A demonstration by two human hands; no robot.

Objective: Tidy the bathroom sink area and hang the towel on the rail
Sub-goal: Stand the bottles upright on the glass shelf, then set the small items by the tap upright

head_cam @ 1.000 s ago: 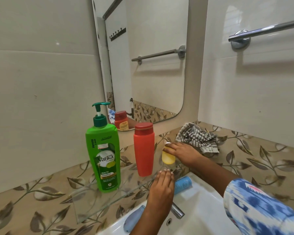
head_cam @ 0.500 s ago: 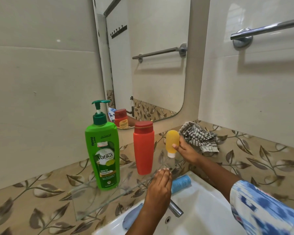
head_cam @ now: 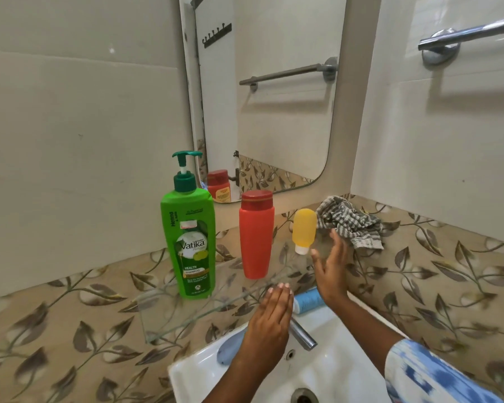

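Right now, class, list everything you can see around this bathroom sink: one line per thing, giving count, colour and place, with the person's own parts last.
Pump shampoo bottle: 1, green, left end of the glass shelf.
Capped bottle: 1, red-orange, shelf, right of the green one.
Small bottle: 1, yellow, standing cap-down on the shelf.
Glass shelf: 1, clear, above the sink.
Towel: 1, grey-and-white checked, crumpled in the corner.
Tube: 1, blue, on the sink's back edge.
Soap-like bar: 1, grey-blue, sink's left rim.
Tap: 1, chrome.
Sink: 1, white.
Mirror: 1, on the wall.
Towel rail: 1, chrome, right wall, bare.
Left hand: flat, over the tap.
Right hand: open, beside the yellow bottle.
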